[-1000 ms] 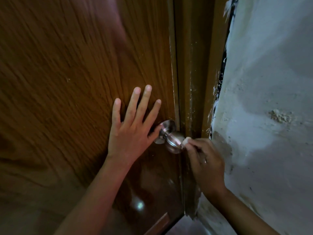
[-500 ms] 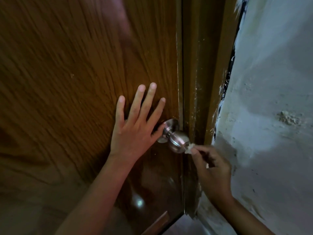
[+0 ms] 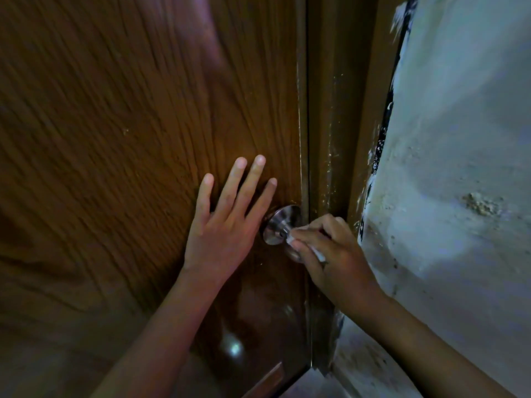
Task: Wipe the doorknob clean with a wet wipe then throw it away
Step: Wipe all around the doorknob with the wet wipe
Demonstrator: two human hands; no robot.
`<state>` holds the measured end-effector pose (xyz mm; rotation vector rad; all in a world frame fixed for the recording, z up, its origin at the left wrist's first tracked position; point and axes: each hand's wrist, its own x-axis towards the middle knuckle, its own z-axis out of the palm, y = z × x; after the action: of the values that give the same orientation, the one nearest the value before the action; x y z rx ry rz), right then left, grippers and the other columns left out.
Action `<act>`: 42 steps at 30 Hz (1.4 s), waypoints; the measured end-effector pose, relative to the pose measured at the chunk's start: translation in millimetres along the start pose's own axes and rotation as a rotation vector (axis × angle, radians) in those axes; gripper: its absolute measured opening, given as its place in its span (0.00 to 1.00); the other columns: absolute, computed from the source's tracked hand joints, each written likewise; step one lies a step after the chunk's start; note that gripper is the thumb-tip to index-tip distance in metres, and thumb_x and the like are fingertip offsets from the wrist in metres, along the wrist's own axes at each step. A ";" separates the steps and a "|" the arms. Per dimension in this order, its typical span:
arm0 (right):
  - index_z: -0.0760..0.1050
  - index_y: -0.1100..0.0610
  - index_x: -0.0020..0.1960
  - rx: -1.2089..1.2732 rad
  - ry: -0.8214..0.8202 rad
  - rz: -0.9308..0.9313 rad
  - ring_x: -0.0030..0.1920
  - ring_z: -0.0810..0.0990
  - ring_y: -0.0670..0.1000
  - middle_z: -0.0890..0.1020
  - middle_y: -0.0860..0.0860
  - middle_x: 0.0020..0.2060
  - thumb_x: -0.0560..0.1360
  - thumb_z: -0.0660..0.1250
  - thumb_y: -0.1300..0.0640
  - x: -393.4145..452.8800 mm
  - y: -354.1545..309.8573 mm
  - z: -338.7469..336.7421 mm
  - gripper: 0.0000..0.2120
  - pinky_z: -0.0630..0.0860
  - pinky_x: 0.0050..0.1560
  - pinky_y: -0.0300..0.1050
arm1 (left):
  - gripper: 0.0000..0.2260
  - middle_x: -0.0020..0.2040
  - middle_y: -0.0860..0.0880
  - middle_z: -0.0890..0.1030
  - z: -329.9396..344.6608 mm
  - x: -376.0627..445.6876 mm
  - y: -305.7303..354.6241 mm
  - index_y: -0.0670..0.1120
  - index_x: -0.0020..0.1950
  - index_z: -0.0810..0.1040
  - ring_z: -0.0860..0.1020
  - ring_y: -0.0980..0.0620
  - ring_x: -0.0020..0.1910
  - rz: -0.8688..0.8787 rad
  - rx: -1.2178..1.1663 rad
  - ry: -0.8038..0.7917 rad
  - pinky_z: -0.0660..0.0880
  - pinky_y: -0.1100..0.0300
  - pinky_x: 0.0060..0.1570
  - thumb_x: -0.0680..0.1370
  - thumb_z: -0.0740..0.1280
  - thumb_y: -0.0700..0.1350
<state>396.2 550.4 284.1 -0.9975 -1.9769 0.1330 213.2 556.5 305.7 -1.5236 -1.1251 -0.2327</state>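
A brushed-metal doorknob (image 3: pixel 280 225) sits near the right edge of a brown wooden door (image 3: pixel 129 139). My right hand (image 3: pixel 330 254) wraps over the knob's ball and hides most of it; only the round base plate and neck show. A white wet wipe (image 3: pixel 296 235) is pinched in that hand, pressed against the knob, with a corner sticking out below the fingers. My left hand (image 3: pixel 227 222) lies flat on the door just left of the knob, fingers spread and pointing up.
The brown door frame (image 3: pixel 333 139) runs vertically right of the door. A rough, patchy white wall (image 3: pixel 459 168) fills the right side. A strip of floor (image 3: pixel 310 383) shows at the bottom.
My right hand has moved up and left from the knob's end, and it now covers the knob with the wipe. The left hand stays flat on the door.
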 end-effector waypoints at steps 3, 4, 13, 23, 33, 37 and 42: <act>0.80 0.62 0.46 0.053 0.011 0.158 0.40 0.74 0.54 0.79 0.58 0.38 0.74 0.63 0.59 7.1 0.7 -4.1 0.09 0.69 0.38 0.45 | 0.22 0.75 0.46 0.56 -0.1 -6.4 0.0 0.48 0.74 0.57 0.57 0.44 0.72 0.010 0.007 -0.009 0.50 0.43 0.68 0.80 0.53 0.49; 0.80 0.62 0.46 0.086 0.013 0.232 0.41 0.75 0.54 0.79 0.58 0.39 0.74 0.64 0.61 11.7 2.5 -4.0 0.08 0.68 0.39 0.44 | 0.22 0.75 0.46 0.56 -0.8 -7.2 -0.5 0.48 0.74 0.58 0.57 0.44 0.72 0.009 0.004 -0.006 0.51 0.43 0.68 0.80 0.53 0.48; 0.80 0.64 0.41 -0.051 -0.108 -0.048 0.37 0.74 0.55 0.78 0.57 0.36 0.71 0.66 0.62 10.4 -7.5 -5.1 0.06 0.69 0.39 0.43 | 0.21 0.73 0.46 0.56 -6.1 -5.7 -1.4 0.48 0.73 0.61 0.59 0.45 0.71 0.001 -0.037 -0.002 0.51 0.44 0.68 0.79 0.55 0.48; 0.75 0.48 0.37 0.521 -0.117 0.723 0.34 0.76 0.46 0.78 0.47 0.32 0.77 0.60 0.59 -22.5 14.3 4.3 0.12 0.69 0.34 0.33 | 0.22 0.74 0.46 0.57 -2.0 -7.2 -0.2 0.48 0.73 0.59 0.59 0.44 0.71 -0.004 -0.030 0.010 0.51 0.43 0.68 0.79 0.55 0.49; 0.79 0.58 0.39 1.125 0.074 1.299 0.37 0.80 0.48 0.82 0.52 0.36 0.70 0.70 0.61 15.9 17.4 15.5 0.03 0.76 0.31 0.38 | 0.21 0.73 0.46 0.60 -2.2 -6.5 0.2 0.49 0.72 0.64 0.60 0.45 0.71 -0.016 -0.033 0.016 0.50 0.44 0.69 0.79 0.57 0.49; 0.78 0.64 0.49 1.212 0.126 1.478 0.45 0.80 0.58 0.81 0.60 0.47 0.66 0.73 0.62 29.3 19.1 27.7 0.12 0.79 0.45 0.52 | 0.21 0.74 0.46 0.57 -2.3 -6.3 -0.4 0.49 0.73 0.62 0.59 0.45 0.72 -0.006 -0.037 0.001 0.50 0.44 0.69 0.80 0.54 0.49; 0.80 0.62 0.44 1.257 0.164 1.388 0.42 0.81 0.58 0.83 0.61 0.46 0.67 0.73 0.63 34.6 12.4 28.5 0.07 0.78 0.46 0.51 | 0.21 0.75 0.46 0.55 -1.3 -7.1 -0.6 0.48 0.73 0.61 0.58 0.45 0.72 -0.003 -0.026 0.000 0.50 0.44 0.69 0.80 0.53 0.49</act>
<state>372.4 590.4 284.6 -1.1501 -0.4113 1.6884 209.6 551.6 301.6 -1.5448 -1.1280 -0.2505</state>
